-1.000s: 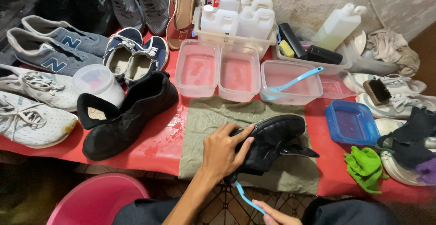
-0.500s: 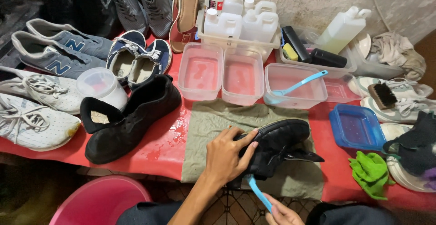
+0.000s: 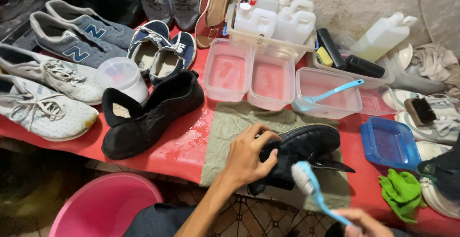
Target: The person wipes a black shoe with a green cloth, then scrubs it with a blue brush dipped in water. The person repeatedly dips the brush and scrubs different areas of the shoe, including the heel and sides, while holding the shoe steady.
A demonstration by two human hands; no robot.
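1. The red table is full of shoes. A green cloth lies flat at its near edge.
2. A black shoe lies tipped on its side on the cloth. It looks soft on top and stiff at the sole, not heavy. It may be wet and slippery, so the heel end looks like the best place to hold it.
3. The left hand is clamped over the shoe's heel end.
4. White jugs with caps stand in a tray at the back. One has a red and white label. A pale bottle leans to their right.
5. The right hand is closed on a blue brush. Its white bristles are just beside the shoe; I can't tell if they touch.
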